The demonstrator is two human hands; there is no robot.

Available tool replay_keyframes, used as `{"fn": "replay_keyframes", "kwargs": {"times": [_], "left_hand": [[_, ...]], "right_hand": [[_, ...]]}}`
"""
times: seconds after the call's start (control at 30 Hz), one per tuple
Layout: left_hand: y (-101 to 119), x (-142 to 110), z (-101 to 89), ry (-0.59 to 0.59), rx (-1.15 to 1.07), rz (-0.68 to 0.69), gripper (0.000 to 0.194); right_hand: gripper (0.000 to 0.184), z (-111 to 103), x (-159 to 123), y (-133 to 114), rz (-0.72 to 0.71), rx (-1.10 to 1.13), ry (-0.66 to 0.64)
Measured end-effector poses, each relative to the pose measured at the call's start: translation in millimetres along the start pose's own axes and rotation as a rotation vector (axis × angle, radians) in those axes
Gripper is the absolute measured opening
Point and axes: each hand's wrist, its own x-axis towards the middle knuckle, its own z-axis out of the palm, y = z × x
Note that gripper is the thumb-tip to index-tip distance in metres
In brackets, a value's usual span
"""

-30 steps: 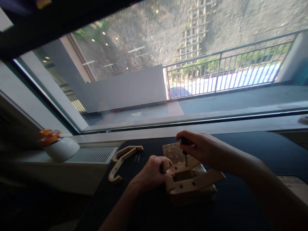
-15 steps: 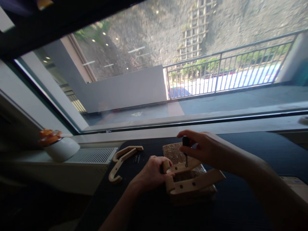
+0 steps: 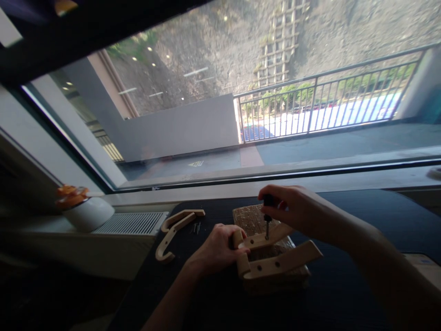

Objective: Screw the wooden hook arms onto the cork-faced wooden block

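Note:
My right hand [image 3: 289, 204] is closed around the black handle of a screwdriver [image 3: 268, 214]. The screwdriver stands nearly upright, its tip at a hole in the far wooden hook [image 3: 260, 241]. My left hand [image 3: 225, 243] grips the curled end of that same hook, fingers wrapped round it. Nearer to me a second wooden hook [image 3: 285, 261] lies alongside, with two dark holes or screw heads. Both hooks rest on a rough brown block [image 3: 246, 216], whose material I cannot make out for sure.
Left on the dark table [image 3: 344, 207] lie two more wooden hooks [image 3: 168, 236] and several screws [image 3: 196, 227]. A white pot-like container with an orange top [image 3: 87, 211] stands by the radiator grille [image 3: 138, 223]. A flat light item [image 3: 422, 264] lies at right. The window sill runs behind.
My right hand and the screwdriver handle have shifted slightly to the right, and the fingers have turned a little. My left hand and the hooks look unmoved.

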Motion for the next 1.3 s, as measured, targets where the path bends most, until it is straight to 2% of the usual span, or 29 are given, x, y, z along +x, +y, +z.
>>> {"fn": "replay_keyframes", "kwargs": {"times": [0.1,0.23,0.4,0.67,0.87,1.07,1.3], "left_hand": [[-0.1,-0.2,-0.8,-0.006,0.008,0.004,0.023],[1.4,-1.0,-2.2,-0.011,-0.002,0.013,0.024],[3.8,-1.8,-2.1,-0.014,-0.037,0.017,0.022],[1.4,-0.5,-0.3,-0.022,-0.068,0.033,0.02],[3.1,-1.2,-1.0,0.001,-0.061,0.019,0.022],[0.8,0.0,-0.4,-0.013,-0.063,0.018,0.022],[1.0,-1.3,-0.8,-0.002,-0.064,0.037,0.021]], "right_hand": [[0.025,3.0,0.1,1.2,-0.001,-0.048,0.022],[0.038,-1.5,-2.8,-4.0,-0.026,0.004,0.001],[0.035,-9.2,-4.7,-8.0,-0.027,0.056,-0.016],[0.031,-8.9,-3.7,-5.0,-0.071,0.035,0.008],[0.018,-8.7,-3.5,1.2,0.003,0.001,0.032],[0.022,-1.9,-0.4,1.6,0.026,0.029,0.068],[0.03,-2.5,-0.7,-7.0,-0.036,0.168,-0.004]]}}
